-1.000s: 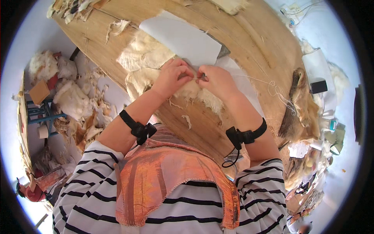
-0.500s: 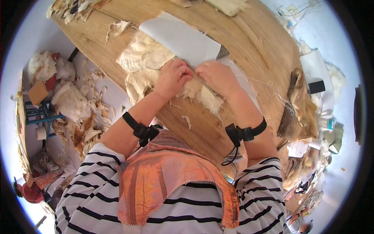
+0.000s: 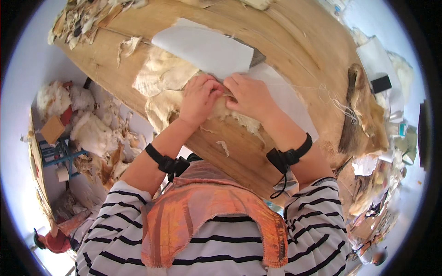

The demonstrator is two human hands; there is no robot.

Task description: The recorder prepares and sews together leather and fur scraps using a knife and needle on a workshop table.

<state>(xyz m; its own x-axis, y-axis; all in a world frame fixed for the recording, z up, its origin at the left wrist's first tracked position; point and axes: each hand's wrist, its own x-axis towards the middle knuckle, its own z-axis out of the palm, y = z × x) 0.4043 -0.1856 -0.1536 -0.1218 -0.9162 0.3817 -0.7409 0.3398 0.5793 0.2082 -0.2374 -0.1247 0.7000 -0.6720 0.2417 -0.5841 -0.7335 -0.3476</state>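
Observation:
My left hand (image 3: 199,100) is closed in a pinch on the edge of a cream, woolly hide (image 3: 165,71) lying on the wooden table. Close beside it, my right hand (image 3: 251,96) has its fingers curled at the same edge; whatever lies between its fingertips is hidden. Just beyond the hands rests a white sheet (image 3: 205,48) with a grey patch (image 3: 258,57) showing at its right end. Another pale sheet (image 3: 287,99) extends under and past my right hand. Thin white thread (image 3: 332,99) runs from near that hand into a loose tangle on the right.
Scraps of hide (image 3: 78,23) heap at the table's far left corner. A brown fur piece (image 3: 363,110) hangs at the right edge, near a small black box (image 3: 381,84). On the floor at left are fleece piles (image 3: 92,126) and a blue stool (image 3: 57,154). Other people appear at the lower rims.
The view has shifted slightly, so the table sits differently. My right hand has come a little nearer the left and turned, its thumb now lower at the hide's edge.

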